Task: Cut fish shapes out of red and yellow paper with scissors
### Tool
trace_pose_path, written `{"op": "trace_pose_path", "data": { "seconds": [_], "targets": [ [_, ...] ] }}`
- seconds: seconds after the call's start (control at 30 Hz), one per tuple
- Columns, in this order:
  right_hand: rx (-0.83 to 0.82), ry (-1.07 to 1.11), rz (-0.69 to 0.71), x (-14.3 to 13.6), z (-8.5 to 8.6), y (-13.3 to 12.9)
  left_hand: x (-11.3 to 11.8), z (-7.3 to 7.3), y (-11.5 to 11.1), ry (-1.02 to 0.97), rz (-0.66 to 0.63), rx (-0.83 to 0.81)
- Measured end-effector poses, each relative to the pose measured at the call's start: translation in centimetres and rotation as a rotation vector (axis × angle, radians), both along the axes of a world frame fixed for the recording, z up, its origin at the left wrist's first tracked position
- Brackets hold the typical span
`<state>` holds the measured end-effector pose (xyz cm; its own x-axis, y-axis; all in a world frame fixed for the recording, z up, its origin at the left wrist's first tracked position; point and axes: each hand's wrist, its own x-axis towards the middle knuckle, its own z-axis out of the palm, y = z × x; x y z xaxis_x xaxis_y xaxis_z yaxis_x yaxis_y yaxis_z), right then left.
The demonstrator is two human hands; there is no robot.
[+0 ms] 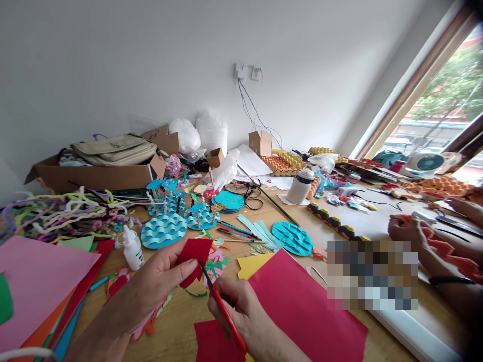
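My left hand (171, 269) pinches a small piece of red paper (196, 251) between thumb and fingers. In my right hand (239, 306) is a pair of red-handled scissors (227, 317), its blades at the lower right edge of that piece. Below my right hand lies another red paper scrap (211, 342). A large red sheet (302, 306) rests to the right, partly over a yellow sheet (251, 265). Colourful paper cuttings (216, 264) are scattered just behind the scissors.
A white glue bottle (133, 249) stands left, near stacked coloured sheets (45, 286) and pipe cleaners (68, 211). Blue wavy discs (164, 231) and a white jar (301, 187) are farther back. Another person's hands (411, 236) hold an orange-red strip at the right.
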<state>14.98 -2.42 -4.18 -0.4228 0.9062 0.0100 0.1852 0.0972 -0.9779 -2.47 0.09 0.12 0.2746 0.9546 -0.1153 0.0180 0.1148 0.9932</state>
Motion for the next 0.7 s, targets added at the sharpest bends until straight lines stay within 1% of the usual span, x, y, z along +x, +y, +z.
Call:
{"op": "trace_pose_path", "data": {
  "seconds": [0.13,0.37,0.53,0.7],
  "targets": [
    [0.002,-0.026,-0.003,-0.04,0.14,-0.07,-0.06,0.09,0.05,0.032,-0.004,0.012],
    [0.016,-0.017,-0.003,0.08,-0.22,0.02,0.07,0.26,0.03,0.035,-0.008,-0.007],
    [0.066,-0.031,-0.015,-0.02,-0.26,0.01,-0.15,-0.20,0.14,0.031,-0.015,0.018],
    [0.071,-0.043,-0.016,-0.04,-0.19,-0.02,-0.40,-0.42,0.14,0.021,-0.016,0.003]
  ]
}}
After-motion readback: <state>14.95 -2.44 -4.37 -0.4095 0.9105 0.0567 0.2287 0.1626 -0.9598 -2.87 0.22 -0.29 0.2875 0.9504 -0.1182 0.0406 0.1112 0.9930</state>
